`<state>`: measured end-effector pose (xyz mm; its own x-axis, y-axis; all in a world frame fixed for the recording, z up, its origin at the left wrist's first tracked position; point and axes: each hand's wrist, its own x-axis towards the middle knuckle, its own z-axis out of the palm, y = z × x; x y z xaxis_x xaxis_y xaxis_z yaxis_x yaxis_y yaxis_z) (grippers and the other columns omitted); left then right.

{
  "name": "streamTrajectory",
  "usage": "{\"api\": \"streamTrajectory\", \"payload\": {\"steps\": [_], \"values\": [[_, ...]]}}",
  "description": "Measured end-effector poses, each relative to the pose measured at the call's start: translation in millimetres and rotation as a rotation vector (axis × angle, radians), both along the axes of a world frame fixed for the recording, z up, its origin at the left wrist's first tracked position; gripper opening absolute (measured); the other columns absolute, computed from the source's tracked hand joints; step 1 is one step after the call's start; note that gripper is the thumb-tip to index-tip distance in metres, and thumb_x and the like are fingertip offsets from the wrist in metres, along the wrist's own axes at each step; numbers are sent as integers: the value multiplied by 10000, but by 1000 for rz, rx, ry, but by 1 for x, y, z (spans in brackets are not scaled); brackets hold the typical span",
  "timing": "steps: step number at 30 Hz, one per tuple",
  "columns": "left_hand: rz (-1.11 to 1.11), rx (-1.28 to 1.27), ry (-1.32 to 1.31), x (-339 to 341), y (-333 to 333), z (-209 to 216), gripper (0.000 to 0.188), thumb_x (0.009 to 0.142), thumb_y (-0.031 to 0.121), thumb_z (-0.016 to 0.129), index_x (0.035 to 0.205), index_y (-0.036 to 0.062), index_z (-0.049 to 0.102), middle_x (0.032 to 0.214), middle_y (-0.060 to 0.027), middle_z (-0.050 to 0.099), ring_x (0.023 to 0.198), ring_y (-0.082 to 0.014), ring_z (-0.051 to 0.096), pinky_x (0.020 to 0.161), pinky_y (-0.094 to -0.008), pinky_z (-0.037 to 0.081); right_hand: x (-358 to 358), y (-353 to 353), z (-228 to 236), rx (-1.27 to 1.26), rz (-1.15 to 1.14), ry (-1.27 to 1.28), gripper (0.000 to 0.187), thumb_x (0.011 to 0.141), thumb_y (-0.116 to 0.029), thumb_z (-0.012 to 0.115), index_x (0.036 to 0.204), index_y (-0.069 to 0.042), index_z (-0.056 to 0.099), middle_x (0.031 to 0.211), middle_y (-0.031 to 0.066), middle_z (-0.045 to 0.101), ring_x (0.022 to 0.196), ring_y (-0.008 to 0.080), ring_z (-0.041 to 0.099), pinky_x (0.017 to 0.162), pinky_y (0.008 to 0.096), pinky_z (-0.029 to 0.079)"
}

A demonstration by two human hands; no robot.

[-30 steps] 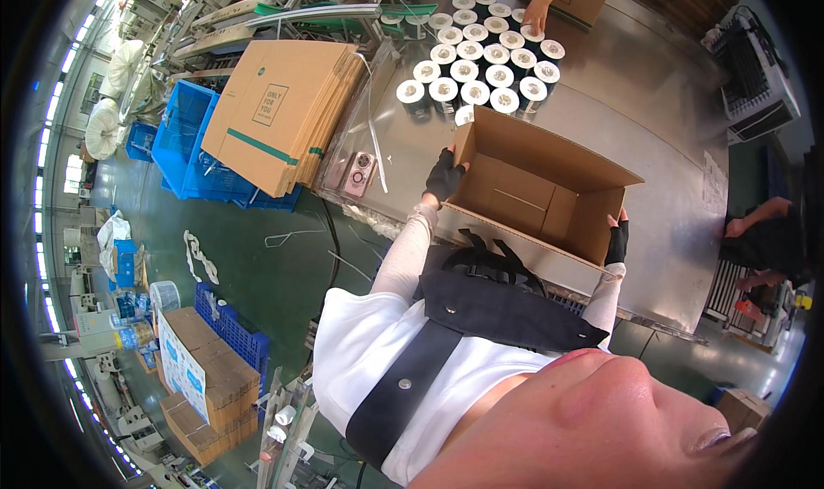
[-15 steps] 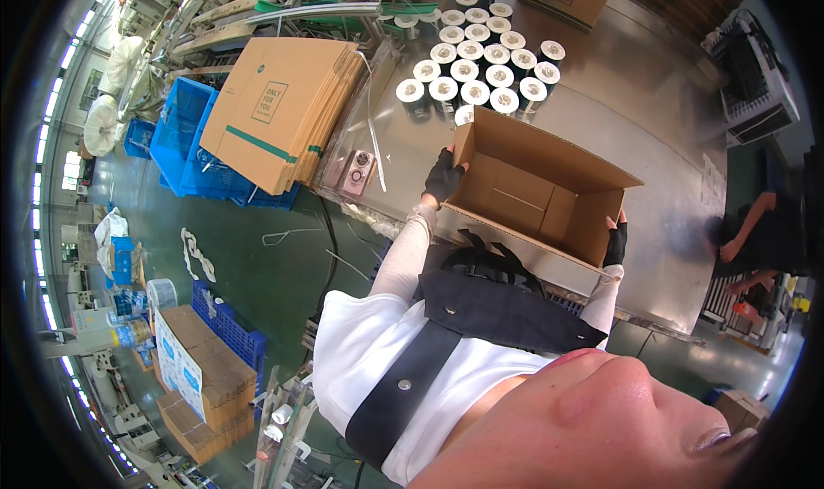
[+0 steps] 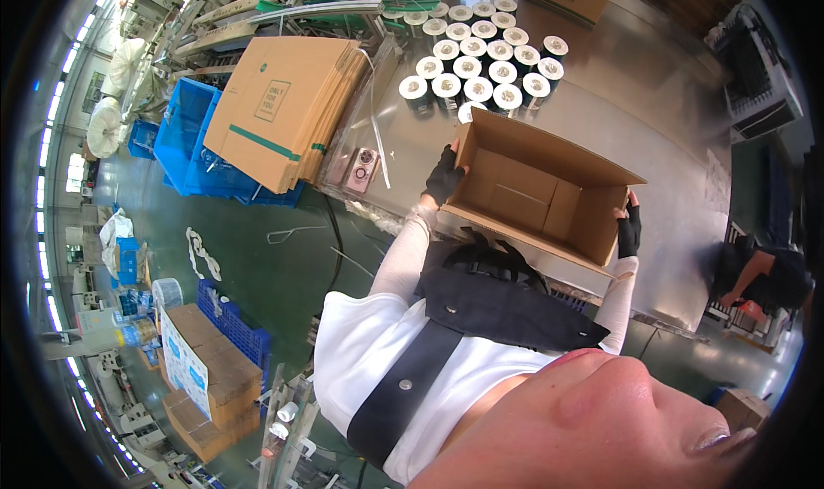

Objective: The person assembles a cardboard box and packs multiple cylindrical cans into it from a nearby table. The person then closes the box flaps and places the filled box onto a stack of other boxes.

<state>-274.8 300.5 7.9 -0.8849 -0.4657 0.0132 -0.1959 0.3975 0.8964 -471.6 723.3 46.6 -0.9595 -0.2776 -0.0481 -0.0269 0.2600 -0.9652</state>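
Little has shifted: we still grip the open cardboard box (image 3: 536, 193), left hand (image 3: 445, 177) and right hand (image 3: 628, 231) closed on opposite walls, rolls (image 3: 481, 64) beyond.

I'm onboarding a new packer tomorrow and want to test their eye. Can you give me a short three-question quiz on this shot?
1. True or false: the open cardboard box already has rolls packed inside it.
2. Which hand is on the box side nearest the group of rolls? A) left hand B) right hand C) neither
3. Fill in: the stack of flattened cartons lies partly over blue ____.

Key
1. False: the box's inside shows only bare cardboard.
2. A: the left hand is at that side; the right hand holds the opposite end.
3. Crates.
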Motion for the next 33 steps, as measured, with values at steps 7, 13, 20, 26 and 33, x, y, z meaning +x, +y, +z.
{"api": "streamTrajectory", "payload": {"steps": [7, 13, 20, 26, 33], "values": [[-18, 10, -58, 6, 0, 5, 783, 777, 129, 607, 1447, 158, 203, 1433, -236, 279, 1331, -349, 284, 1051, -354, 279, -34, -11, 63, -171, 104, 106, 440, 853, -113, 576, 1266, -6, 469, 1173, 66, 552, 1007, 137, 532, 880, 276, 410], [26, -47, -185, -15, -13, 17, 745, 766, 231, 664, 1398, 83, 297, 1419, -203, 323, 1321, -320, 312, 1057, -339, 281, -33, -38, 119, 222, 446, 6, 308, 834, -237, 596, 1020, 7, 618, 874, 61, 651, 812, 143, 589, 777, 266, 445], [-319, -376, -259, -73, -40, 136, 527, 740, 336, 703, 1213, 157, 554, 1189, -155, 564, 1086, -278, 539, 893, -338, 429, -17, -64, 157, 571, 739, 18, 363, 728, -268, 693, 994, -25, 649, 788, 90, 642, 813, 193, 599, 725, 319, 468], [-575, -380, -503, -85, -46, 135, 424, 777, 459, 608, 1122, 214, 633, 1066, -88, 646, 1002, -253, 601, 857, -338, 458, -20, -85, 123, 883, 637, 319, 259, 785, -222, 609, 985, -61, 647, 917, 163, 647, 852, 343, 610, 744, 398, 489], [-525, -764, -287, -46, -34, 99, 547, 768, 364, 641, 1246, 125, 523, 1209, -153, 552, 1133, -303, 500, 944, -375, 390, -23, -92, 71, 979, 725, 543, 436, 778, -184, 596, 1188, -64, 511, 1197, 194, 525, 1080, 363, 506, 874, 423, 424]]}}
